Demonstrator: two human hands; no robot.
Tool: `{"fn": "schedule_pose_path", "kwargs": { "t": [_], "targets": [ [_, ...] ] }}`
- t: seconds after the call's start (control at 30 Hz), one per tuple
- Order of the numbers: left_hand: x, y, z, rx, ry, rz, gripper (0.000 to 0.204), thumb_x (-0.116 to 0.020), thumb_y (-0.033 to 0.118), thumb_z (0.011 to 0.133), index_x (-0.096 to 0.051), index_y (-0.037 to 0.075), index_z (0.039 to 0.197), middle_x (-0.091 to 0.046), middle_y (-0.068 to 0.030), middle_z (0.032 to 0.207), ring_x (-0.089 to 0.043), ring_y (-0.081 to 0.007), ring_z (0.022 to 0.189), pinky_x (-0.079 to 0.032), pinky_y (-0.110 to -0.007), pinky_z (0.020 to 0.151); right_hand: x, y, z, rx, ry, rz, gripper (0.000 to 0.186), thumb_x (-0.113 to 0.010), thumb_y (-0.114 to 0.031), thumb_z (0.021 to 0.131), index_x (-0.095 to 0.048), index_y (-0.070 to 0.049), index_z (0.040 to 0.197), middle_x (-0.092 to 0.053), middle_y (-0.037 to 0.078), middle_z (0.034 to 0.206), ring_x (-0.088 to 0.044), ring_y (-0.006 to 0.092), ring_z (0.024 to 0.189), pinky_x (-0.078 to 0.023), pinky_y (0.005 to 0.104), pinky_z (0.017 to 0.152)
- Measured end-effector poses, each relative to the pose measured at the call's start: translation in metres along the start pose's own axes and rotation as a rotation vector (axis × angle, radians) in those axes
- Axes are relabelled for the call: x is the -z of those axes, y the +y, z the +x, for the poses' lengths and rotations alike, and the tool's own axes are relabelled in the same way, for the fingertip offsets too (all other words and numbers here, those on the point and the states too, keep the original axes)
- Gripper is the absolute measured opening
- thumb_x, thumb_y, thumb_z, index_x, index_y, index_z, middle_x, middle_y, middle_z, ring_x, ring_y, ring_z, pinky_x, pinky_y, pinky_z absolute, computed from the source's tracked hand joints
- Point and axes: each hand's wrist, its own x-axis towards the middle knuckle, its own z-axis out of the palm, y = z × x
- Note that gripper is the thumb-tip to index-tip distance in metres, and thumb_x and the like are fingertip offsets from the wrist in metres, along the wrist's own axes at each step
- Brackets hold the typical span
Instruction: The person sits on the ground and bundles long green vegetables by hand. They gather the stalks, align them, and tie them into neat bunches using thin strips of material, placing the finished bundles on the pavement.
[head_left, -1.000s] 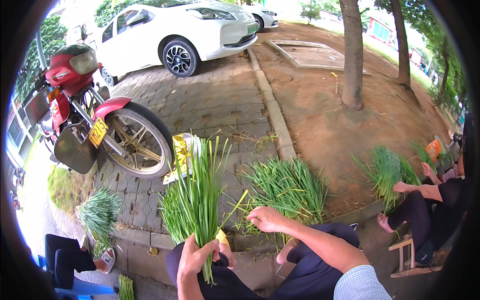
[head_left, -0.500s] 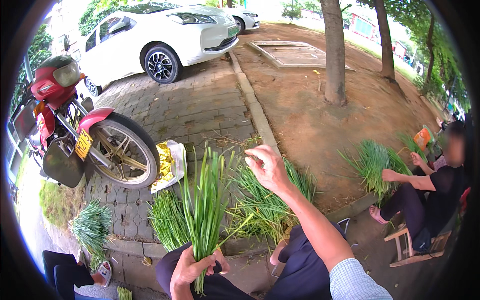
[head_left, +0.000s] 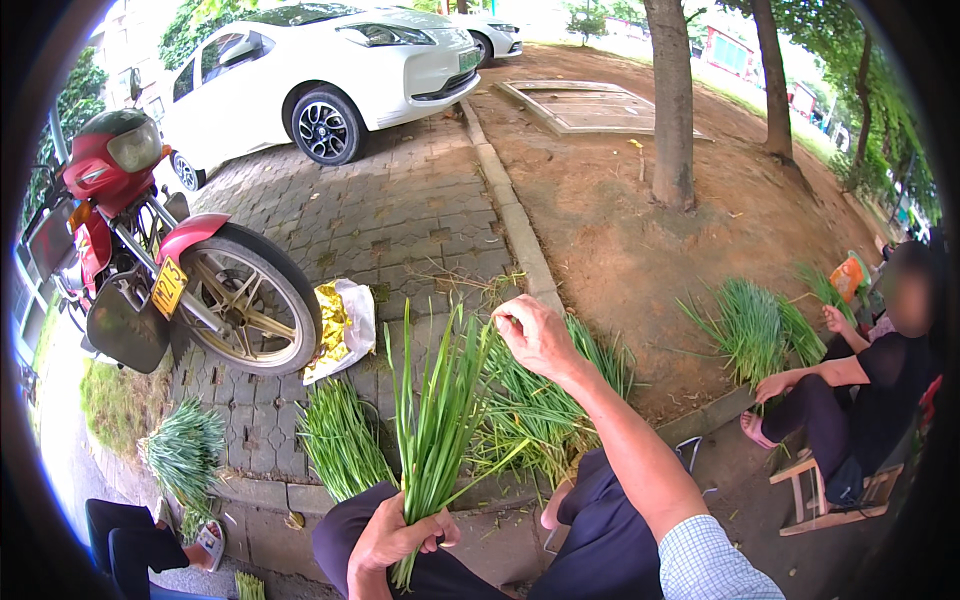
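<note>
My left hand (head_left: 405, 530) grips an upright bunch of long, flat green leaves (head_left: 430, 420) near its lower ends, over my dark trousers. My right hand (head_left: 535, 335) is raised just right of the bunch's tips, fingers pinched; whether a leaf is between them is too small to make out. Below and behind that hand lies a large loose pile of similar leaves (head_left: 600, 360). A smaller pile (head_left: 340, 440) lies left of the held bunch, and a white and gold crumpled bag (head_left: 352, 325) lies beyond it on the paving.
A red motorbike (head_left: 200, 280) stands at left, a white car (head_left: 330, 70) behind. A curb (head_left: 515, 220) borders dirt with trees (head_left: 670, 150). At right a seated person (head_left: 850, 400) handles leaves (head_left: 750, 330); at lower left are another person's legs (head_left: 140, 540) beside a bundle (head_left: 185, 450).
My right hand has risen from beside the held bunch to near its tips. The view has shifted, moving the scene leftward in the picture. The person at right has lowered one hand.
</note>
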Motion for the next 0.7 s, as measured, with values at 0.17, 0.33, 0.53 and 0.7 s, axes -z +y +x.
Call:
{"fn": "schedule_pose_path", "kwargs": {
  "t": [0.17,0.33,0.53,0.7],
  "targets": [
    [-0.002,0.005,0.000,0.015,0.016,0.028,0.011,-0.058,0.009,0.085,-0.059,-0.002,0.084,-0.065,-0.0092,0.074,-0.053,-0.0094,0.058,-0.044,-0.022,0.052,0.004,0.005,-0.002,-0.142,-0.061,0.118,0.007,-0.056,-0.013,0.087,-0.060,-0.007,0.088,-0.063,0.009,0.078,-0.062,0.0232,0.066,-0.050,0.0351,0.059],
    [0.001,0.000,0.002,-0.038,-0.016,0.001,0.010,-0.055,0.007,0.085,-0.056,-0.002,0.082,-0.065,-0.0113,0.074,-0.053,-0.0107,0.058,-0.043,-0.023,0.051,0.018,-0.008,0.005,-0.642,-0.216,0.529,0.010,-0.055,-0.010,0.087,-0.060,-0.002,0.090,-0.058,0.004,0.066,-0.056,0.0117,0.054,-0.043,0.0256,0.044],
    [0.000,0.000,0.000,-0.033,0.008,-0.034,0.009,-0.055,0.007,0.085,-0.053,-0.001,0.080,-0.065,-0.0125,0.074,-0.052,-0.0112,0.057,-0.043,-0.023,0.051,0.029,-0.003,0.001,-0.773,-0.155,0.806,0.014,-0.056,-0.013,0.089,-0.060,-0.001,0.094,-0.054,-0.002,0.067,-0.048,0.0033,0.050,-0.036,0.0185,0.039],
    [0.000,0.001,-0.001,-0.046,0.020,-0.040,0.009,-0.055,0.006,0.084,-0.053,-0.001,0.078,-0.065,-0.0129,0.072,-0.052,-0.0113,0.056,-0.042,-0.023,0.050,0.033,0.006,-0.004,-0.709,-0.242,0.657,0.014,-0.061,-0.012,0.087,-0.062,0.001,0.092,-0.057,-0.001,0.068,-0.052,0.0046,0.053,-0.040,0.0183,0.041]
  ]
}}
